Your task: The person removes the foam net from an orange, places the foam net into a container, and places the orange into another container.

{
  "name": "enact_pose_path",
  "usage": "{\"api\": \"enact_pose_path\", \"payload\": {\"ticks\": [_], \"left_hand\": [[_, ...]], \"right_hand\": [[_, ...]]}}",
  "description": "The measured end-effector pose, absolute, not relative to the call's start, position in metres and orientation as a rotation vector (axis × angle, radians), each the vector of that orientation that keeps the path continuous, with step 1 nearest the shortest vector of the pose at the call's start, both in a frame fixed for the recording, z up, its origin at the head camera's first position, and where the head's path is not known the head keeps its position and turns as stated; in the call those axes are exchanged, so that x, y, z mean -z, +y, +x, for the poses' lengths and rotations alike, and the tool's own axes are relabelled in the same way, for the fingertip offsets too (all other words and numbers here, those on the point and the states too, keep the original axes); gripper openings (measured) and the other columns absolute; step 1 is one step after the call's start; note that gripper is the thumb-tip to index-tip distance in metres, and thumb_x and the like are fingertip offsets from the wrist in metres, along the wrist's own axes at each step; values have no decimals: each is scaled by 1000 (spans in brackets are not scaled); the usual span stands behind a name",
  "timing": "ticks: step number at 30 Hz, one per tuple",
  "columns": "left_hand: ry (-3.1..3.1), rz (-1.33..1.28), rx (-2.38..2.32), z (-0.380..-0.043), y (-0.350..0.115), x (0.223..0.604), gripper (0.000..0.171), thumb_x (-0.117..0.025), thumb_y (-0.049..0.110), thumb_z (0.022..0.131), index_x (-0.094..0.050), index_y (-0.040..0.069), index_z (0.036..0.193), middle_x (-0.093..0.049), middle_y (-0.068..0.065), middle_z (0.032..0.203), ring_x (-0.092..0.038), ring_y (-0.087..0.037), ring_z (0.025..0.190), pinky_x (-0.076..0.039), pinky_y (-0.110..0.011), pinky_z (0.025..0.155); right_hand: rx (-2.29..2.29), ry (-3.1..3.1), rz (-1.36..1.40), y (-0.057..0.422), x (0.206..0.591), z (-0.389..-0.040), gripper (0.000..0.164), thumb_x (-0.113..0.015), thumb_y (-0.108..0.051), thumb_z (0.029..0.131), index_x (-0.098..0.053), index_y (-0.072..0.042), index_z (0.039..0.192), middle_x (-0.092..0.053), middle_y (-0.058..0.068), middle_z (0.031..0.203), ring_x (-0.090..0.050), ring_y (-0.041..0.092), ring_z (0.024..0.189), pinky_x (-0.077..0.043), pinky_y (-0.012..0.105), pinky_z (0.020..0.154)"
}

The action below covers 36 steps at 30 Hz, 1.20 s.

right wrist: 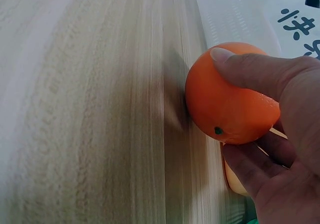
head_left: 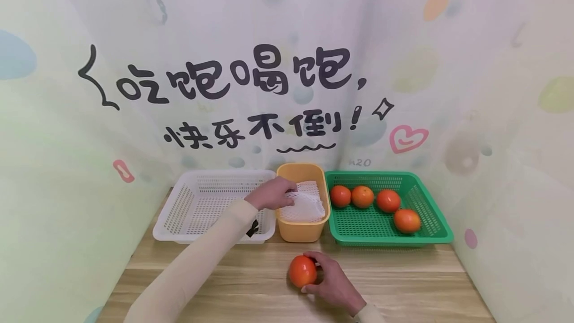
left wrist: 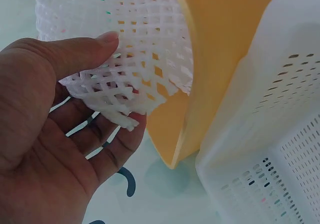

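Note:
My left hand (head_left: 274,194) reaches over the yellow bin (head_left: 299,233) and pinches a white foam fruit net (head_left: 309,209). In the left wrist view, the thumb lies on top of the mesh and the fingers (left wrist: 117,151) curl beneath its cut edge. More white netting lies in the bin. Lower down, on the wooden table, my right hand (head_left: 335,283) grips an orange (head_left: 302,271) from its right side. The right wrist view shows the thumb across the fruit (right wrist: 225,99) and fingertips below it, beside a small green stem nub.
Left of the bin stands a white slotted basket (head_left: 202,238), partly behind the left forearm. A green basket (head_left: 390,241) at right holds several oranges (head_left: 388,201). A printed curtain (head_left: 287,9) hangs behind, with pale side walls. Wooden tabletop (head_left: 251,283) extends in front.

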<state>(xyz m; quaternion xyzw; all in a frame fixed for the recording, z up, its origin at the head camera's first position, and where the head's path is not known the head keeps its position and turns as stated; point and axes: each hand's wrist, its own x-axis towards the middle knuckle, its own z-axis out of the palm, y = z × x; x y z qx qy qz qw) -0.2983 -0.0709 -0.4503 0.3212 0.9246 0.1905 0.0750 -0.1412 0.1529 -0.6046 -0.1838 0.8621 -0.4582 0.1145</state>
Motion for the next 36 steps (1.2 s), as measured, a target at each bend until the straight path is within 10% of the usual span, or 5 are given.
{"api": "enact_pose_path", "payload": {"ticks": [7,15,36], "left_hand": [[2720,813,-554,-302,-70,454,41,-77,21,92,-66,12,130,-70,-9,124,-64,-22,112,-55,-38,98],[2797,803,-676,-302,-83,453,59,-77,32,92,-58,7,141,-58,-17,144,-50,-34,136,-44,-47,115],[2876,705,-1116,-257,-99,475,61,-72,41,95,-54,14,146,-53,-9,146,-46,-30,139,-41,-49,119]], "right_hand": [[1324,2528,-528,150,604,-142,83,-93,-23,74,-52,-11,145,-62,4,136,-65,20,115,-57,35,97],[1351,2516,-530,148,601,-141,83,-93,-24,74,-52,-9,145,-62,6,136,-66,21,114,-57,33,96],[1376,2639,-658,163,575,-143,77,-93,-24,74,-56,-15,141,-65,-1,132,-63,20,117,-59,34,96]]}}
